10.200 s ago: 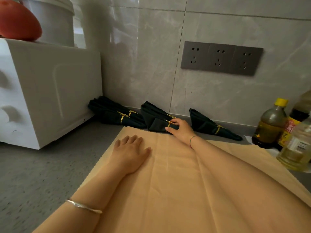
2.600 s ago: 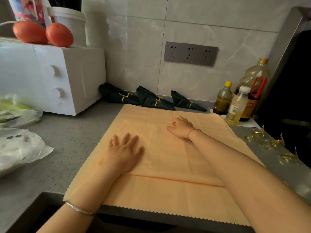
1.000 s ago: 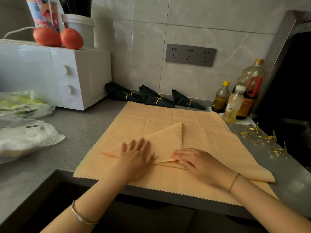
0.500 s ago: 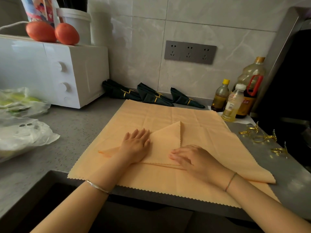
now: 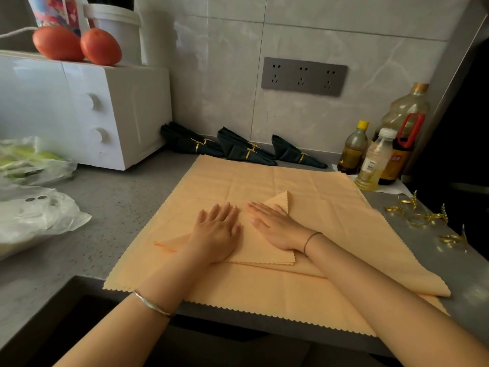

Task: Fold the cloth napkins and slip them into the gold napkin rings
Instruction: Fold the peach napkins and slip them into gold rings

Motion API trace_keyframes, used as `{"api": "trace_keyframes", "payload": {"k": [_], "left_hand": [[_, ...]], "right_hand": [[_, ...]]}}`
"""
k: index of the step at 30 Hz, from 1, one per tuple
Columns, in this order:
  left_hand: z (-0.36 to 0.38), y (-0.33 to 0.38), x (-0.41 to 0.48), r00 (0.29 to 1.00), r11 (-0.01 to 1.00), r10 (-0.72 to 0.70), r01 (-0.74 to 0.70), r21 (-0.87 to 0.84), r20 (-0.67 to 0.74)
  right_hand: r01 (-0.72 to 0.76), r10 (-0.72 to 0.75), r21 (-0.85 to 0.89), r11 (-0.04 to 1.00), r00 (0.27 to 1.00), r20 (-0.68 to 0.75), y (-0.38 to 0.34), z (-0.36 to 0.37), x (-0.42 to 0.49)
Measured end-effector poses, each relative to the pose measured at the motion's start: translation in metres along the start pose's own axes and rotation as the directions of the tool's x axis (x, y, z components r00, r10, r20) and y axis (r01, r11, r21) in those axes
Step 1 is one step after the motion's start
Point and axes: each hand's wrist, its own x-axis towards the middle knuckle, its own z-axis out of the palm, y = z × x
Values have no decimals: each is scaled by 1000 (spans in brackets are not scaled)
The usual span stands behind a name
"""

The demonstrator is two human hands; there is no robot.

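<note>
On my grey counter [image 5: 113, 207], at the far left, a white oven [image 5: 79, 112] carries two red tomatoes [image 5: 58, 43] and a white tub [image 5: 116, 30]. Crumpled plastic bags [image 5: 34, 215] lie in front of it. A grey three-socket panel [image 5: 303, 76] sits on the tiled wall, and three oil bottles [image 5: 374, 161] stand together at my right.

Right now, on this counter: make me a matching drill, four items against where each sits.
1. red fruits
2. dark green napkins
3. loose gold rings
4. bottles

A. against the wall, behind the orange cloth
B. right of the cloth, halfway along its edge
C. on the white oven
D. by the cloth's far right corner

Pairs: 1-C, 2-A, 3-B, 4-D.
</note>
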Motion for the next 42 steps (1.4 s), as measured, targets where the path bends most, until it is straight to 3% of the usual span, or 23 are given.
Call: {"api": "trace_keyframes", "payload": {"k": [11, 18, 23, 27, 31, 37, 42], "left_hand": [[0, -5, 3, 1000, 1000, 7, -7, -3, 15], [-9, 3, 7, 999, 1000, 2, -1, -24, 54], [-5, 36, 23, 998, 997, 56, -55, -47, 34], [5, 60, 31, 997, 997, 67, -66, -49, 26], [11, 65, 31, 999, 999, 37, -36, -25, 13], [11, 64, 32, 999, 999, 31, -30, -12, 15], [10, 64, 33, 999, 1000, 29, -29, -8, 15]], "right_hand": [[-235, 235, 6, 972, 972, -15, 64, -22, 3], [-314, 402, 368, 875, 896, -191, 115, -57, -23], [-376, 432, 384, 843, 899, -69, 135, -60, -34], [-396, 469, 409, 822, 878, -93, 145, -60, -32], [-489, 538, 307, 817, 837, -99, 154, -61, -34], [-553, 552, -23, 833, 833, -41, 176, -89, -54], [-526, 522, -16, 851, 847, -102, 201, -107, -95]]}}
